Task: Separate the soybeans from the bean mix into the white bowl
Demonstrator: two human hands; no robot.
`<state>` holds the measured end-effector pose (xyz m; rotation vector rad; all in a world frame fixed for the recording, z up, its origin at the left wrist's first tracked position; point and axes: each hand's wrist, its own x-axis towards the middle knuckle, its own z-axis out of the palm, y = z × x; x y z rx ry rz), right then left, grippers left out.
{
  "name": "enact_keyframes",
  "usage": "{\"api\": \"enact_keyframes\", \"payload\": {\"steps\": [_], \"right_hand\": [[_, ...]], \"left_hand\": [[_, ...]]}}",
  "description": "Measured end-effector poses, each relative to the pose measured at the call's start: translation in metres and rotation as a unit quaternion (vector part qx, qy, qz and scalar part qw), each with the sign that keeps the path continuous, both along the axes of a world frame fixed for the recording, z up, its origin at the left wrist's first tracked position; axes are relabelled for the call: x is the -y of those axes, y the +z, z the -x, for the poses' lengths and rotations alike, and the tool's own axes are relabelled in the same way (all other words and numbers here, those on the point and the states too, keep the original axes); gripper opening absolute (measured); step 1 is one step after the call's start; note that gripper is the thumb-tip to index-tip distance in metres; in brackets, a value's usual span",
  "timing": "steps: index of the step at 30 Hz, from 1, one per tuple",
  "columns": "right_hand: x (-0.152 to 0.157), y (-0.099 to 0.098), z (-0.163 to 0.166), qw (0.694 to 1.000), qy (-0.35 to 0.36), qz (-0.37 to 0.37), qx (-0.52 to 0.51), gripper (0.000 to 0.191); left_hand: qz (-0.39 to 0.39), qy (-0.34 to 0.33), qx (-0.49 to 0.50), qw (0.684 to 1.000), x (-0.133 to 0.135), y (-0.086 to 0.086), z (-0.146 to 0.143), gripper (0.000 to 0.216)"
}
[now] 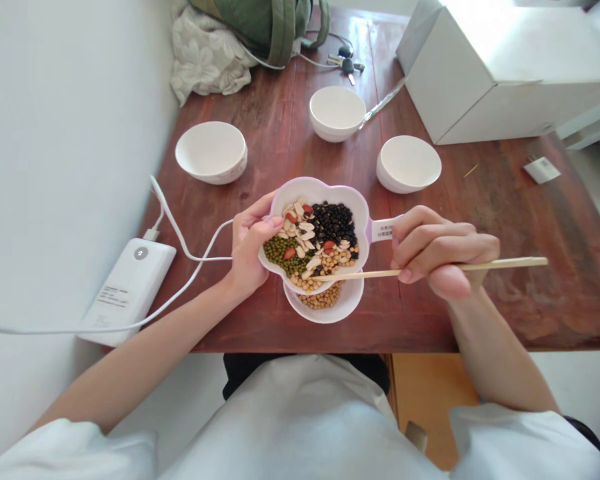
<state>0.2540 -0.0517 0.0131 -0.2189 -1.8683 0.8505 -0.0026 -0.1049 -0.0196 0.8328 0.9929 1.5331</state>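
My left hand [253,243] grips the left side of a white flower-shaped dish [325,190] with a lilac rim, thumb over its edge. Inside lie black beans [335,223], green mung beans [281,249], yellow soybeans [344,257] and peanuts [306,235], some pieces red-skinned. My right hand [437,247] is closed around a thin wooden chopstick [510,265], whose tip reaches the soybeans near the dish's front edge. Its fingers also overlap the end of the dish's labelled handle [381,230]. Partly hidden below the dish, a white bowl [353,303] holds soybeans.
Three white bowls stand farther back: left [211,150], middle [337,113] and right [409,163]. A power bank [130,283] with a white cable [200,259] lies left. Behind are keys [347,65], a green bag [250,23] and a white box [480,100]; a charger [542,170] lies right.
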Motion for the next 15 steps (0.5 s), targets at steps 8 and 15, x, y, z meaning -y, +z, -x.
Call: {"api": "enact_keyframes", "payload": {"steps": [8,15], "right_hand": [[-0.0015,0.0004,-0.0013,1.0,0.0,0.013,-0.003,0.044],[-0.0037,-0.0027,-0.0036,1.0,-0.017,0.01,0.007,0.052]], "left_hand": [[-0.016,0.01,0.01,1.0,-0.0019,0.0031,-0.0043,0.031],[-0.006,0.021,-0.005,1.0,-0.0026,0.0021,-0.0044,0.032]]}}
